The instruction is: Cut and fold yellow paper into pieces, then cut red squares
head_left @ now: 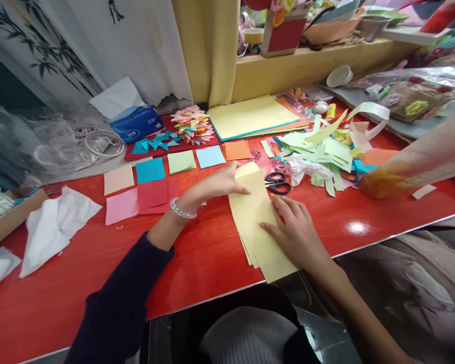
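Observation:
Several long sheets of pale yellow paper point(263, 232) lie fanned in a stack, their near end reaching past the table's front edge. My left hand point(225, 182), with a beaded bracelet at the wrist, grips the far end of the stack, its thumb on top. My right hand point(296, 227) holds the right side of the stack, thumb on the upper sheet and fingers along the edge. Black-handled scissors point(278, 183) rest just beyond my right hand, their blades partly hidden by the paper.
Small square paper stacks, including a teal one point(150, 170) and a pink one point(121, 206), lie left on the red table point(197, 253). Green paper scraps point(326, 151) heap at right. Behind are folded paper pieces point(193, 124), large yellow sheets point(250, 116) and a blue tissue pack point(136, 124).

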Available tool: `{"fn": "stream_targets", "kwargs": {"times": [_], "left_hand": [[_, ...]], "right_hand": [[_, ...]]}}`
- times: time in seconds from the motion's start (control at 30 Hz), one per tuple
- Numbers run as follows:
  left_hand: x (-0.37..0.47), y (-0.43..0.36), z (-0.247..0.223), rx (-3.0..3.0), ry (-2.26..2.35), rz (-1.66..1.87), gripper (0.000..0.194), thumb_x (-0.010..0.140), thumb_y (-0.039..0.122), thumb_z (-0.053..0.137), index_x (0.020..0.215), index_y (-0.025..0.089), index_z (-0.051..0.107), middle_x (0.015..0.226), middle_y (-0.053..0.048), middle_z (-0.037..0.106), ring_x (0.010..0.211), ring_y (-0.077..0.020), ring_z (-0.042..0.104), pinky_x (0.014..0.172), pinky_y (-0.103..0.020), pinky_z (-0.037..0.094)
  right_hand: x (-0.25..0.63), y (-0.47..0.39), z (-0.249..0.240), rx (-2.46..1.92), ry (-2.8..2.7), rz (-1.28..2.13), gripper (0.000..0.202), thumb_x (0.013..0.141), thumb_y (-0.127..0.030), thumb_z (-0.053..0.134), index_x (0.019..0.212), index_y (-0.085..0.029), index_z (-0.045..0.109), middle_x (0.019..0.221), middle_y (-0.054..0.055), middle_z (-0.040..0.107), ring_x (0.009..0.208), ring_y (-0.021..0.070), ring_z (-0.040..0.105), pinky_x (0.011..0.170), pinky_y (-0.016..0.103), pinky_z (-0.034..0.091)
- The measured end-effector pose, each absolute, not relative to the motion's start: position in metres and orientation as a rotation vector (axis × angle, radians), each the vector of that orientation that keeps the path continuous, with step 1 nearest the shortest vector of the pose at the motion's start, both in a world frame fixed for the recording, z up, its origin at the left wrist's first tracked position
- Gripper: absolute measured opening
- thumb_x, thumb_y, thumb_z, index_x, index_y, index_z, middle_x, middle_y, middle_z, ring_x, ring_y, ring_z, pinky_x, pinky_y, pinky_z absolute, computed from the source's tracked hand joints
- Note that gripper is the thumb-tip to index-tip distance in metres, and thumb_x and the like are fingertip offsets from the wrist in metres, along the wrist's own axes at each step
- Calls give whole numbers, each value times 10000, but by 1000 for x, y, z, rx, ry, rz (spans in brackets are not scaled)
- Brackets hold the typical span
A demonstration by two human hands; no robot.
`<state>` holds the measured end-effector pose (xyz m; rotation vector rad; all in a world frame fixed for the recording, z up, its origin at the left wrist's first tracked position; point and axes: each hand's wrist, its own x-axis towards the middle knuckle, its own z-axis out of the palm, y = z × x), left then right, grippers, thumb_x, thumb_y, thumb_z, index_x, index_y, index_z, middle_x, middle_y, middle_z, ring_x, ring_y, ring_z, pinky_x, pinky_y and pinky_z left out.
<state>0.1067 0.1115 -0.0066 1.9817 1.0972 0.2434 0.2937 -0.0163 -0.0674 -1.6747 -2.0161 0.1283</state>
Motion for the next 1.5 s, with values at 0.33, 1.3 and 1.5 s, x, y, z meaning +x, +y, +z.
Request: {"fn": "stream_targets", "kwargs": {"times": [0.33, 1.3, 1.5], "left_hand": [[59, 88, 22, 1830, 944, 808, 308, 762, 218, 634, 1062, 187, 572, 1033, -39, 631, 922, -201, 606, 783, -334, 498], [13, 30, -42, 1504, 998, 1149, 329, 778, 217, 659, 1032, 243, 452, 978, -25, 623, 911, -168, 600, 727, -286, 497], [14, 29, -40, 1467, 1025, 1088, 321, 782, 232, 660, 1031, 262, 459, 968, -4, 613, 865, -142, 576, 728, -257, 460]], "right_hand": [[319, -22, -57, -1297, -1116, 932, 658, 787, -426, 629, 1361, -313, 329, 1344, 98, 474, 1254, 241, 459, 1007, 433, 420], [291, 8, -58, -1183, -1406, 882, 207, 831, -310, 590, 991, -267, 465, 956, 9, 540, 921, 166, 550, 845, 325, 464], [292, 6, -62, -1214, -1432, 902, 176, 862, -321, 538, 988, -259, 431, 952, 13, 501, 919, 166, 530, 871, 342, 438]]}}
